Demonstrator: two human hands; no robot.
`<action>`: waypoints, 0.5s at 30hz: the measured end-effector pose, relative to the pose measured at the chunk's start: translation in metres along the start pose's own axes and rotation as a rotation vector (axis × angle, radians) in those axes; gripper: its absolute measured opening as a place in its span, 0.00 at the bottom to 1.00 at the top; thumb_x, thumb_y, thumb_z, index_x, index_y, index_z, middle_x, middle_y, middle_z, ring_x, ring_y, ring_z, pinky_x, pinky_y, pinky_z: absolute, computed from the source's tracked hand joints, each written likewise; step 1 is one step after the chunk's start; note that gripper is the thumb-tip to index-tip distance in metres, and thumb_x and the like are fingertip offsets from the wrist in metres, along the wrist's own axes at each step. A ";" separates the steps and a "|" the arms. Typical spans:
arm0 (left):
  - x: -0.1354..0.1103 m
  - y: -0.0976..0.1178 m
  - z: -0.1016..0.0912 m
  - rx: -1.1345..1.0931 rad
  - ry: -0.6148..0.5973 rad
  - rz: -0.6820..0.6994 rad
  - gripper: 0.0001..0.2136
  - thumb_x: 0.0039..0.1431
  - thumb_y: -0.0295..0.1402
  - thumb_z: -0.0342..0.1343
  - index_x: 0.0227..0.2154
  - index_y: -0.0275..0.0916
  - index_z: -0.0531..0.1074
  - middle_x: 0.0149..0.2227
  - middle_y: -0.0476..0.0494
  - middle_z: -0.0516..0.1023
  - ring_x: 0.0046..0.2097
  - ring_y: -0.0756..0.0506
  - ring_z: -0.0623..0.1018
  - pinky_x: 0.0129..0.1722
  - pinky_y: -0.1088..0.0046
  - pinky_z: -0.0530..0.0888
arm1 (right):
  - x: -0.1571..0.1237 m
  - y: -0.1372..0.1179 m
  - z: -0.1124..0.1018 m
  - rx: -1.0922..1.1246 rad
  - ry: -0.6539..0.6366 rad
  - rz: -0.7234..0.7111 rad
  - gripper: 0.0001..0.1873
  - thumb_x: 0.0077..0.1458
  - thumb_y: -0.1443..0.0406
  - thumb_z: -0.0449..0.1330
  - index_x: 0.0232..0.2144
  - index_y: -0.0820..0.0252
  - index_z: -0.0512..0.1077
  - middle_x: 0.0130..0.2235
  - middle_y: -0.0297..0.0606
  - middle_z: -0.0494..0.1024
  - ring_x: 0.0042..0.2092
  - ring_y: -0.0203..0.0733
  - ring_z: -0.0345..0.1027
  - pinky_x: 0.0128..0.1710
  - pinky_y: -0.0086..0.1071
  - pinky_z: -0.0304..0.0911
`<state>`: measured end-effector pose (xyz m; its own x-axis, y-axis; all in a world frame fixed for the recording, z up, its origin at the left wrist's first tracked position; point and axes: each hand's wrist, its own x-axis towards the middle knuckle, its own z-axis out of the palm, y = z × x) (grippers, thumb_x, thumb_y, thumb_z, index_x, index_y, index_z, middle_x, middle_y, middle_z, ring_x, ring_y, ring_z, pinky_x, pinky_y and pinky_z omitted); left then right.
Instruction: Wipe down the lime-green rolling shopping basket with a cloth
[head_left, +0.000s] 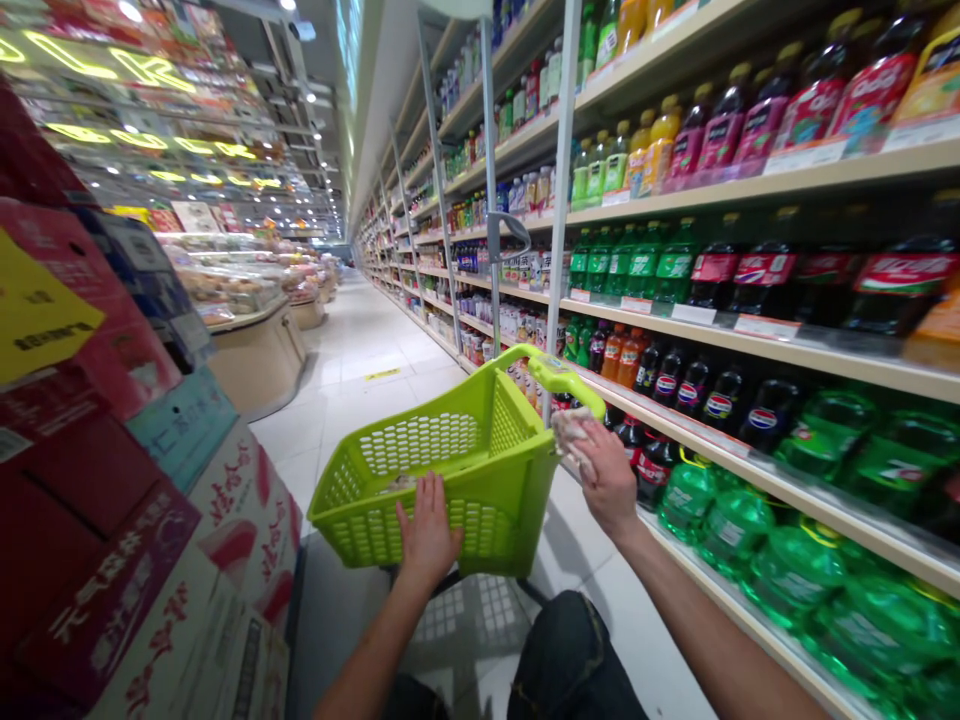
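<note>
A lime-green plastic shopping cart (480,500) stands in the aisle right in front of me, its side turned towards me. My left hand (429,530) lies with fingers stretched out against the near side wall, the fingertips close to the rim. In my right hand (604,475) is a crumpled, greyish-white cloth (576,440), pressed to the cart's corner just below the green handle (566,378). The fingers are closed round the cloth. Something small and pale lies inside the basket behind my left fingertips, too hidden to name.
Shelves of soft-drink bottles (675,260) line the right side, with large green bottles (750,530) low down. Stacked drink cartons (225,520) rise close on the left. Farther off, a display counter (259,360) borders the white tiled floor (345,390).
</note>
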<state>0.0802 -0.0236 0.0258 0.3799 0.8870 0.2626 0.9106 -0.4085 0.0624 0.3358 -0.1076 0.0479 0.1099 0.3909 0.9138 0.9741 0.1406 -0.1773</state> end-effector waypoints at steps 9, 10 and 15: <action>-0.004 -0.003 -0.010 0.014 -0.039 0.011 0.32 0.49 0.31 0.46 0.59 0.32 0.47 0.63 0.37 0.47 0.63 0.41 0.49 0.58 0.48 0.47 | -0.004 -0.061 0.057 0.086 -0.248 -0.266 0.13 0.55 0.71 0.49 0.38 0.58 0.72 0.49 0.40 0.72 0.56 0.42 0.59 0.52 0.42 0.57; -0.004 -0.008 -0.011 0.017 -0.047 -0.011 0.32 0.49 0.31 0.47 0.59 0.32 0.47 0.62 0.37 0.48 0.63 0.40 0.50 0.58 0.48 0.47 | 0.000 -0.052 0.051 0.062 -0.210 -0.230 0.14 0.55 0.71 0.48 0.38 0.58 0.71 0.49 0.41 0.72 0.56 0.42 0.58 0.52 0.43 0.56; -0.008 -0.020 -0.010 0.028 -0.065 -0.050 0.32 0.49 0.30 0.48 0.59 0.33 0.48 0.63 0.37 0.47 0.63 0.39 0.48 0.58 0.46 0.47 | 0.024 -0.015 0.032 -0.096 -0.064 0.009 0.14 0.54 0.72 0.49 0.40 0.60 0.71 0.50 0.46 0.70 0.57 0.46 0.55 0.53 0.47 0.52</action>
<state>0.0575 -0.0245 0.0326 0.3429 0.9186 0.1966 0.9326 -0.3580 0.0462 0.3175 -0.0714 0.0605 0.1086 0.4491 0.8869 0.9879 0.0506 -0.1466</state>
